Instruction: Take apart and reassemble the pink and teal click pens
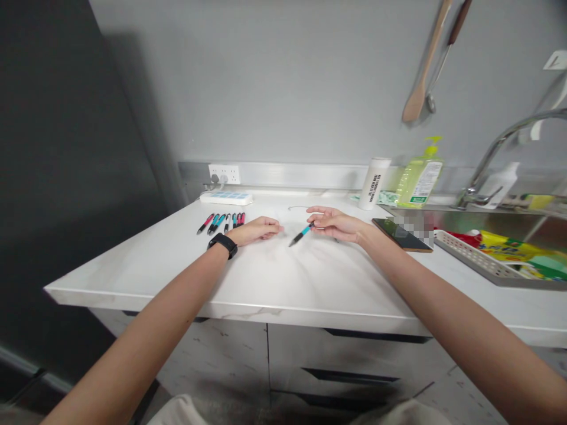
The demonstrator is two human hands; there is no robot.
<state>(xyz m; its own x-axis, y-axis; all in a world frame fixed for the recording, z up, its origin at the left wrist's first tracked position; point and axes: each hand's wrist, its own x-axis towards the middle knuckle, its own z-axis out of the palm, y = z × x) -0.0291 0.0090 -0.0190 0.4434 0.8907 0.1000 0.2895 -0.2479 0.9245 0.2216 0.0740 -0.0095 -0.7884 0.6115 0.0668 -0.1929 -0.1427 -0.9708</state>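
My right hand pinches a blue and black pen by its upper end, tip pointing down-left just above the white counter. My left hand rests palm down on the counter with the fingers loosely curled and nothing visible in them; a black watch is on that wrist. A row of several pens, pink, blue and black, lies just left of my left hand. A thin wire piece lies behind the hands.
A white power strip sits at the back left. A white tumbler and a green soap bottle stand by the wall. A dark phone lies right of my right hand, beside the sink and faucet.
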